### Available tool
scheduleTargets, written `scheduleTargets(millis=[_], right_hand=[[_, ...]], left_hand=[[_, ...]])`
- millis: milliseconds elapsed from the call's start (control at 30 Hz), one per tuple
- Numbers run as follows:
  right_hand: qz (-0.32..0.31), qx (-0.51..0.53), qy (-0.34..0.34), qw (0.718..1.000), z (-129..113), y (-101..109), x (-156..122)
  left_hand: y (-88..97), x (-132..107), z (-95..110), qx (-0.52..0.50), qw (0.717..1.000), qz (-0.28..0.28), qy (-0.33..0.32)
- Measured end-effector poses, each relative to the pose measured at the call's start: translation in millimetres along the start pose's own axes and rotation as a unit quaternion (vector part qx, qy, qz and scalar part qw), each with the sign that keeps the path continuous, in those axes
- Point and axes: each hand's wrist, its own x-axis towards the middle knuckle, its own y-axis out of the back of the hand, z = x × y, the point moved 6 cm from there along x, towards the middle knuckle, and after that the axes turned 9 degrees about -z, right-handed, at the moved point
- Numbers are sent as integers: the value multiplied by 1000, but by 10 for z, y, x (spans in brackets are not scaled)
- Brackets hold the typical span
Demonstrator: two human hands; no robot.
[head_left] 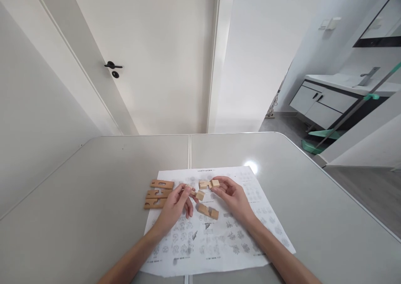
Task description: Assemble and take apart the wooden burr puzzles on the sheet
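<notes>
My left hand [179, 200] is closed on a notched wooden block [199, 195], whose pale end sticks out past the fingertips. In my right hand [231, 192], the thumb and fingers pinch the right end of another notched wooden block [205, 184], held just above and right of the first. A third notched block [208, 211] lies on the printed sheet [250, 234] below both hands. Left of my left hand, three flat brown wooden pieces with cut-outs lie in a stack of rows; the top flat piece [162, 184] has a long slot. My left hand partly covers the lower ones.
The sheet bears small puzzle-like drawings and lies across the seam of a light grey table [94, 192]. Beyond the table's far edge stands a white door with a black handle [112, 65]. A washbasin cabinet [326, 96] is at the right.
</notes>
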Motion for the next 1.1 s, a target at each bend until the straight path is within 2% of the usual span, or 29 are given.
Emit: scheduleTargets(millis=[100, 267, 367, 567, 833, 967, 1100], right_hand=[[-48, 32, -19, 998, 36, -45, 12], [-166, -11, 35, 986, -94, -210, -15], [-184, -24, 24, 982, -88, -264, -37], [-159, -35, -5, 987, 40, -251, -40], [-123, -54, -1, 991, -18, -190, -23], [-64, -75, -17, 995, 10, -84, 7], [7, -65, 1, 998, -39, 34, 16]], left_hand=[[-11, 1, -17, 17, 1000, -17, 3], [-30, -8, -18, 46, 998, -31, 8], [-25, -9, 5, 45, 998, -34, 6], [8, 1, 19, 54, 998, -22, 4], [-71, -39, 36, 83, 991, -102, 17], [-6, -18, -42, 66, 995, -69, 33], [59, 21, -57, 46, 998, -31, -7]])
